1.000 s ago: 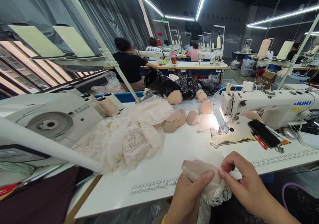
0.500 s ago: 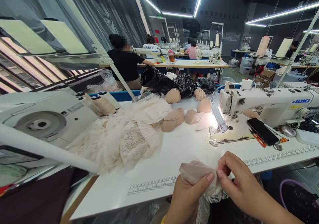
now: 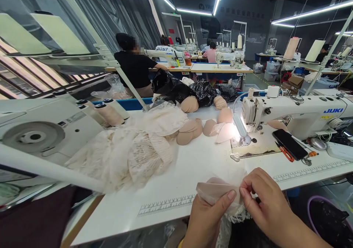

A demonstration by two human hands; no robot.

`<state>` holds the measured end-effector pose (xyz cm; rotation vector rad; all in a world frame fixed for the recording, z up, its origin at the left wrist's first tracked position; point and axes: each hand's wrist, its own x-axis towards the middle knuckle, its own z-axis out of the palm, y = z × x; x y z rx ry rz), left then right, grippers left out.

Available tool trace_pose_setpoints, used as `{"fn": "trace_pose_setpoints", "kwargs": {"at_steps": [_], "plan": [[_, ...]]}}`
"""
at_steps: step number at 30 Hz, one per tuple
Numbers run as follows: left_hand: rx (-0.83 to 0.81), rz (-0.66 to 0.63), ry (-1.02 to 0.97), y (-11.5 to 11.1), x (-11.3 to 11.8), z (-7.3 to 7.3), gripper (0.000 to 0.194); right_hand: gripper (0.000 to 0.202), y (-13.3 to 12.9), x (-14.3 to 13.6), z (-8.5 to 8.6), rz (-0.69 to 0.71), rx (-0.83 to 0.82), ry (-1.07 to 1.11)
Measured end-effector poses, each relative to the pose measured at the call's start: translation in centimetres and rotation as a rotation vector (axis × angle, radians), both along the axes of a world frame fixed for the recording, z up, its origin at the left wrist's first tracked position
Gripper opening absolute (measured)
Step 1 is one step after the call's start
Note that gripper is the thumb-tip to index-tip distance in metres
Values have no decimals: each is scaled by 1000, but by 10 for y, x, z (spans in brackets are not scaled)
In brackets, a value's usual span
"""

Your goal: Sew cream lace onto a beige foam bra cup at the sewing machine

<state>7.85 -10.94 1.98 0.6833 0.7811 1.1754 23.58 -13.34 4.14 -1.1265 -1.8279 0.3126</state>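
At the table's front edge my left hand (image 3: 208, 213) is closed round a sheer beige fabric piece (image 3: 216, 190), thumb on top. A fringed cream lace edge (image 3: 238, 216) hangs below it. My right hand (image 3: 264, 200) pinches the right side of the same fabric between thumb and fingertips. Whether a pad lies inside the fabric I cannot tell. Beyond the hands, the white JUKI sewing machine (image 3: 292, 108) stands with its lamp lit, and several beige bra cup pads (image 3: 189, 130) lie left of its needle.
A heap of cream lace (image 3: 129, 148) covers the table's left part. Black plastic bags (image 3: 176, 86) lie behind the pads. Right of the needle are a phone (image 3: 289, 144) and orange thread snips (image 3: 285, 152). A co-worker (image 3: 134, 66) sits at another machine.
The camera view has shifted slightly, so the table's left side appears a little further left. Both hands keep their hold on the fabric, almost unmoved.
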Motion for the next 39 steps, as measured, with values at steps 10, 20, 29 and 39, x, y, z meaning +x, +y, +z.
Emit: {"fn": "trace_pose_setpoints", "kwargs": {"at_steps": [10, 20, 29, 39], "plan": [[-111, 71, -79, -2, 7, 8, 38, 33, 9, 18, -34, 24, -570, 639], [-46, 10, -18, -3, 6, 3, 35, 15, 0, 0, -9, -26, -12, 35], [-118, 110, -74, -3, 10, 6, 41, 33, 8, 15, -26, 14, -525, 557], [-76, 96, 1, -2, 7, -2, 38, 18, -2, 4, -19, 0, -223, 174]]}}
